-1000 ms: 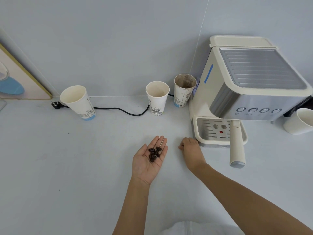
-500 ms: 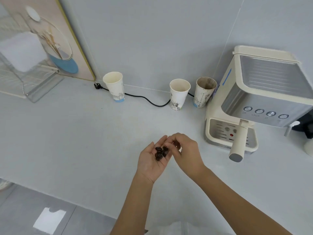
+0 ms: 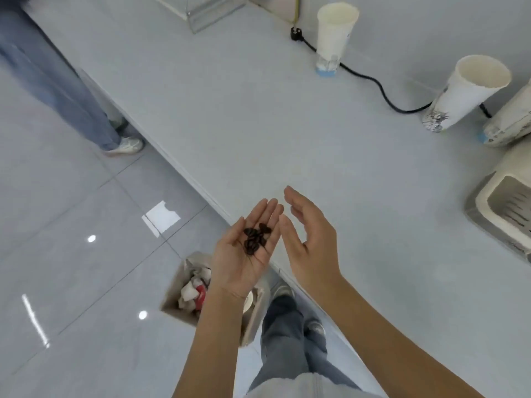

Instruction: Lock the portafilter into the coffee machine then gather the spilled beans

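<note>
Several dark coffee beans (image 3: 256, 237) lie in the cupped palm of my left hand (image 3: 244, 254), held palm up past the counter's front edge, above a waste bin (image 3: 175, 300) on the floor. My right hand (image 3: 310, 239) is beside it, fingers spread and empty, its edge close to the left palm. Only the cream base and drip tray of the coffee machine (image 3: 500, 214) show at the right edge. The portafilter is out of view.
Two white paper cups (image 3: 334, 35) (image 3: 468, 93) and a tipped-looking third cup (image 3: 508, 122) stand on the grey counter (image 3: 258, 110), with a black power cable (image 3: 382, 87) between them. Another person's legs (image 3: 63, 81) stand at the left. My own legs are below.
The view has swung left and down to the counter edge and floor. My left hand carried the beans out over the bin. My right hand let go of the beans and opened.
</note>
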